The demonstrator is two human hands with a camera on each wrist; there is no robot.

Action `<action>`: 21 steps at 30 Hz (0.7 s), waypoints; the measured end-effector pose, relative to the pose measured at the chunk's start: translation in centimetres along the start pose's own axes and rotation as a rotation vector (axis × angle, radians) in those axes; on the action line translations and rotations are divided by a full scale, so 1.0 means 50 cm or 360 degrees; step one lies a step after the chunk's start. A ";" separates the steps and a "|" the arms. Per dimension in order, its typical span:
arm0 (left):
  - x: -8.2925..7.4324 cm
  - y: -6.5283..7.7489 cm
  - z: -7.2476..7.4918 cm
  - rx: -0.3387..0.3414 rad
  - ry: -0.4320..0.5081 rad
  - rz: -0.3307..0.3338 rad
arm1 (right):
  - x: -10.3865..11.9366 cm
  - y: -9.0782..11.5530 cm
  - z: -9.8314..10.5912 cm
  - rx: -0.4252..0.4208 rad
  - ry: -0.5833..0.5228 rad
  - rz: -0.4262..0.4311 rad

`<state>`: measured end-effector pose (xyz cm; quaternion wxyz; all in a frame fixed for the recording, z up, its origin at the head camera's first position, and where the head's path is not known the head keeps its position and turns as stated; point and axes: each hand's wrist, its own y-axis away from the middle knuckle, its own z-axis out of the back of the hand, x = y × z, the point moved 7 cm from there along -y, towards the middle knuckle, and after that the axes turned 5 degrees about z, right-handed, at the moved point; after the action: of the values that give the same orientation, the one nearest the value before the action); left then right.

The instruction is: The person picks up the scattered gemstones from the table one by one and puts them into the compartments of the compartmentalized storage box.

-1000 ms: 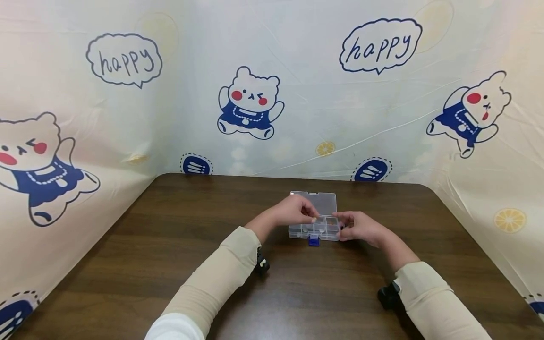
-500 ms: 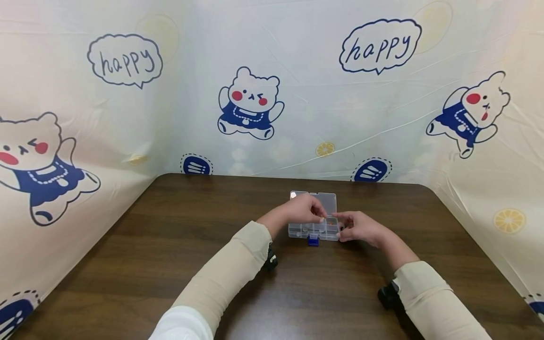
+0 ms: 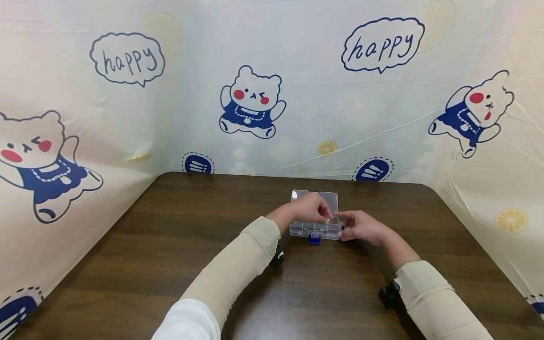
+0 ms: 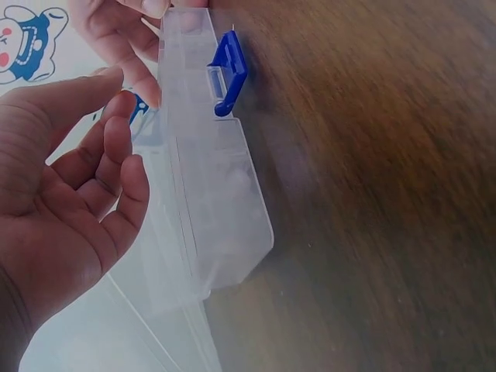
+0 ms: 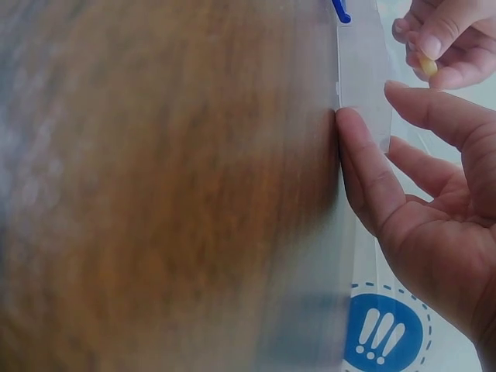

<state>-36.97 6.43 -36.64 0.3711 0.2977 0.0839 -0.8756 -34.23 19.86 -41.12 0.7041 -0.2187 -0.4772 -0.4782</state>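
Note:
A clear plastic compartment box (image 3: 297, 232) with a blue latch (image 3: 314, 240) stands on the table, its lid (image 3: 329, 199) raised at the back. Over its right-hand compartments, my left hand (image 3: 312, 208) pinches a small yellow piece (image 5: 427, 64) between thumb and finger; the exact kind of piece is unclear. My right hand (image 3: 361, 227) holds the box's right end, thumb at the front corner and forefinger toward the back one. Through the front wall in the left wrist view, pale small contents (image 4: 236, 182) show blurred.
The box sits toward the far side of the dark wooden table (image 3: 191, 226). A printed cloth (image 3: 297, 94) with bears and lettering hangs behind the table and along both sides. Each wrist wears a black camera.
My left hand has moved to the right across the box, from the middle compartments to the right-hand ones, still pinching the small piece. The right hand stays at the box's end.

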 end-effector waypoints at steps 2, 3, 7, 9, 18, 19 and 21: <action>-0.001 -0.004 -0.002 0.0013 -0.0002 0.0013 | -0.001 0.001 0.001 0.0004 0.0008 -0.0003; -0.002 -0.006 -0.003 0.0019 0.0000 0.0021 | 0.000 0.001 0.001 0.0002 0.0002 -0.0008; -0.005 -0.012 -0.003 0.0036 -0.0018 0.0047 | 0.002 0.003 0.000 0.0013 -0.0018 -0.0006; -0.007 -0.016 -0.005 0.0039 -0.0044 0.0045 | 0.003 0.004 0.000 0.0010 -0.0011 -0.0005; -0.010 -0.023 -0.019 0.0049 -0.0057 0.0042 | 0.003 0.001 0.001 0.0009 -0.0009 0.0018; -0.009 -0.023 -0.021 0.0044 -0.0062 0.0045 | 0.003 0.001 0.001 0.0010 -0.0003 0.0024; -0.007 -0.022 -0.023 0.0038 -0.0068 0.0057 | 0.003 0.001 0.001 0.0011 0.0004 0.0028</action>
<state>-37.03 7.84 -37.49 0.3849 0.2849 0.0601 -0.8758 -34.18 19.86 -40.98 0.7096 -0.2198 -0.4760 -0.4707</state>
